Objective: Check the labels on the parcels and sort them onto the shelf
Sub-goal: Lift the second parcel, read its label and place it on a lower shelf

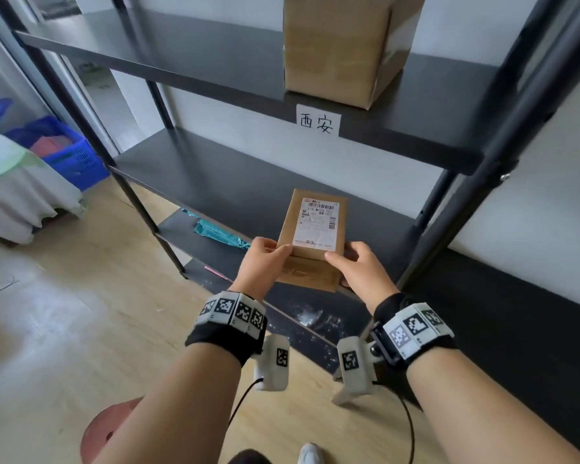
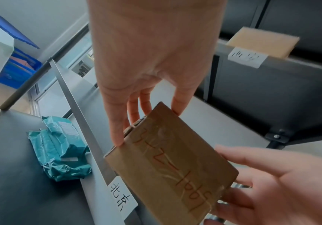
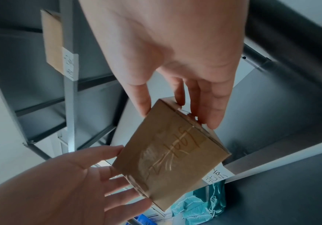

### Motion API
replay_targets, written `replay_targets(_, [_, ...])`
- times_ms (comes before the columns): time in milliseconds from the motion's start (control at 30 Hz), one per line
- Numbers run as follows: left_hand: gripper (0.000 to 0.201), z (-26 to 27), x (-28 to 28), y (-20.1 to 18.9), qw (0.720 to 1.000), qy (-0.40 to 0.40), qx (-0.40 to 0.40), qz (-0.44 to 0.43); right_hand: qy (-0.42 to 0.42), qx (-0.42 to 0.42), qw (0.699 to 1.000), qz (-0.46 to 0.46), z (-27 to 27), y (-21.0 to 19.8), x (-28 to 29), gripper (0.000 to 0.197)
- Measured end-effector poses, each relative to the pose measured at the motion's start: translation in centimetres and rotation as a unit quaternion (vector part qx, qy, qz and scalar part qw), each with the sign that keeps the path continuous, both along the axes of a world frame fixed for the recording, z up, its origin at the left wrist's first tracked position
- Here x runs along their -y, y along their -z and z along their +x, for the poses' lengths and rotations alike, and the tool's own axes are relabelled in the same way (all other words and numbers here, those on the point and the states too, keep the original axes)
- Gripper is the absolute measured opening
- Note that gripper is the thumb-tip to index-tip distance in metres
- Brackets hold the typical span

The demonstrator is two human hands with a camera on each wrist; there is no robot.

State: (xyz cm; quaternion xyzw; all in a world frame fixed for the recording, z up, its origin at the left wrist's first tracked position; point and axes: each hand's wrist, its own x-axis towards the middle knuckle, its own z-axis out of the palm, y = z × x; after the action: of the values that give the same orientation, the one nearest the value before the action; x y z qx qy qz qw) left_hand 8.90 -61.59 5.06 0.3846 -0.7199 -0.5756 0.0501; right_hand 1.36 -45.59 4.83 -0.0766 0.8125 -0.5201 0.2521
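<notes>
A small brown cardboard parcel (image 1: 315, 209) with a white shipping label on top sits between both hands, in front of the middle board of the black shelf (image 1: 215, 182). My left hand (image 1: 275, 252) grips its near left corner, thumb on top. My right hand (image 1: 339, 262) grips the near right corner the same way. In the left wrist view the parcel (image 2: 171, 164) shows handwritten orange marks on its near face, just above a shelf tag reading 北京 (image 2: 121, 197). The right wrist view shows the parcel (image 3: 171, 152) pinched between thumb and fingers.
A large cardboard box (image 1: 342, 48) stands on the upper board above a tag reading 西安 (image 1: 318, 123). A teal plastic parcel (image 1: 218, 232) lies on the lower board. Blue crates (image 1: 64, 149) and a cloth-covered table (image 1: 14, 189) stand at the left.
</notes>
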Motion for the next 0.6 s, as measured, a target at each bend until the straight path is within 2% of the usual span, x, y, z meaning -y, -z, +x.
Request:
replay_targets(267, [0.038,-6.8,3.9,1.7,0.994,0.080,0.022,-0.067,0.027,-0.005,0.999,0.044,-4.7,1.3,3.1,0.038])
replay_targets(600, [0.035,-10.6,8.2,3.2,0.966,0.248,0.037,-0.066,0.091,-0.018,0.990,0.107,-6.2,2.5,7.3,0.042])
